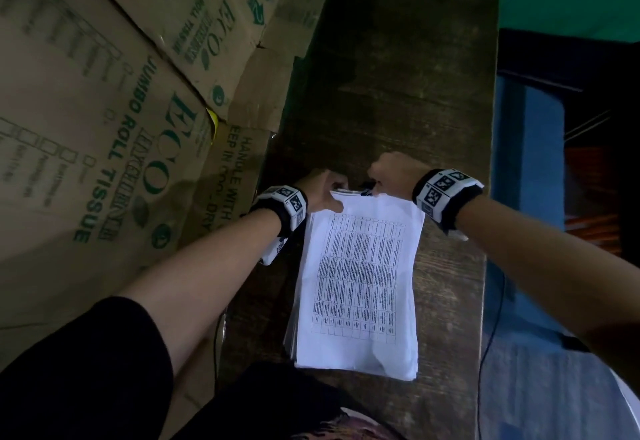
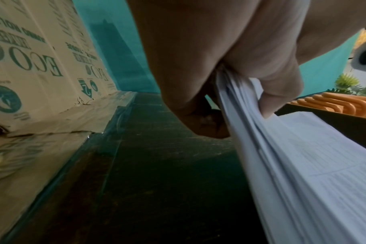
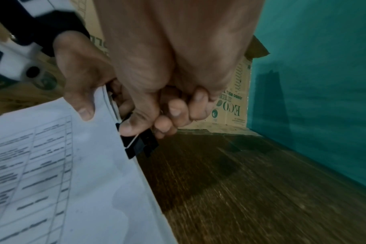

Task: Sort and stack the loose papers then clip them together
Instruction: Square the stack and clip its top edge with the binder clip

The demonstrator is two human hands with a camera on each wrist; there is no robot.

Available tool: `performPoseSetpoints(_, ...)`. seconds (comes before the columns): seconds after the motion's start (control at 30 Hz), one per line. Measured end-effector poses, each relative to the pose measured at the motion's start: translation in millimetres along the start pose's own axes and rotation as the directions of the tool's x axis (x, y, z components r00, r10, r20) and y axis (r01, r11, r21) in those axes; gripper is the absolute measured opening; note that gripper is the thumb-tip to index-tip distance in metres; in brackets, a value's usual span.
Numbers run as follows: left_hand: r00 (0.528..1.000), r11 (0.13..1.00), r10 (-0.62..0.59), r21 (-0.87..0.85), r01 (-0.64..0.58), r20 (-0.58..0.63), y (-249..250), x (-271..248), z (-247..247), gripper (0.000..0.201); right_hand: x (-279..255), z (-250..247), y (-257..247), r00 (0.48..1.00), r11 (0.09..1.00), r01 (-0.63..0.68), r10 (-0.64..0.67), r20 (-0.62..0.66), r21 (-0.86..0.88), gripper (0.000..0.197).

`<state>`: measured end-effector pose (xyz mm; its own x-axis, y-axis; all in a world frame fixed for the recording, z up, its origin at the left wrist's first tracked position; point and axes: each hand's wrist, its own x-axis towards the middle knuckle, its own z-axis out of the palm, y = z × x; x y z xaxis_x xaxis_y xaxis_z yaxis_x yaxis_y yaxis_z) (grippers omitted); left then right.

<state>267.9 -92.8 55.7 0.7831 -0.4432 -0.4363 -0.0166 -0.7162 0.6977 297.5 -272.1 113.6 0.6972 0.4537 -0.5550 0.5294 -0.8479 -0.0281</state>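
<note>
A stack of white papers (image 1: 360, 283) with a printed table on top lies on the dark wooden table (image 1: 398, 76), its far end lifted. My left hand (image 1: 323, 193) pinches the stack's far left corner, thumb on top, fingers under; in the left wrist view the sheets (image 2: 282, 156) fan out below the thumb (image 2: 280, 92). My right hand (image 1: 388, 176) grips a black binder clip (image 3: 139, 143) at the stack's far edge; the thumb (image 3: 134, 125) presses on it in the right wrist view. The clip (image 1: 367, 188) is mostly hidden in the head view.
Large cardboard boxes (image 1: 104, 110) printed "ECO JUMBO ROLL TISSUE" stand along the table's left side. A teal wall (image 3: 324, 82) is behind. The table's right edge (image 1: 488, 231) drops to a blue floor. Orange curved tubes (image 2: 334, 102) lie to the right.
</note>
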Motion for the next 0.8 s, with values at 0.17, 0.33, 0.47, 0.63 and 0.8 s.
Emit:
performPoseSetpoints(0.17, 1.000, 0.997, 0.030, -0.071, -0.030, 0.001, 6.8, -9.8, -0.6, 0.019, -3.6, -5.0, -6.8, 0.997, 0.991, 0.076, -0.074, 0.024, -0.109, 0.022)
performPoseSetpoints(0.33, 0.997, 0.991, 0.081, -0.110, -0.082, -0.009, 8.1, -16.7, 0.1, 0.015, -8.0, -8.8, -12.3, 0.990, 0.978, 0.130, -0.120, 0.069, -0.161, 0.022)
performPoseSetpoints(0.47, 0.997, 0.989, 0.076, -0.123, -0.078, -0.025, 6.3, -19.8, 0.2, 0.013, -10.6, -7.4, -13.7, 0.991, 0.985, 0.114, -0.104, 0.081, -0.133, 0.023)
performPoseSetpoints(0.63, 0.997, 0.988, 0.025, -0.148, -0.036, -0.076, 4.2, -21.5, 2.3, 0.019, -13.7, 5.7, -7.2, 0.996, 0.996, 0.081, -0.082, -0.028, -0.026, 0.034)
performPoseSetpoints(0.8, 0.971, 0.825, -0.177, -0.562, 0.058, -0.161, -11.7, -24.8, 15.8, 0.035, -17.6, 33.6, -4.8, 0.977, 0.973, 0.024, 0.026, -0.214, 0.230, 0.012)
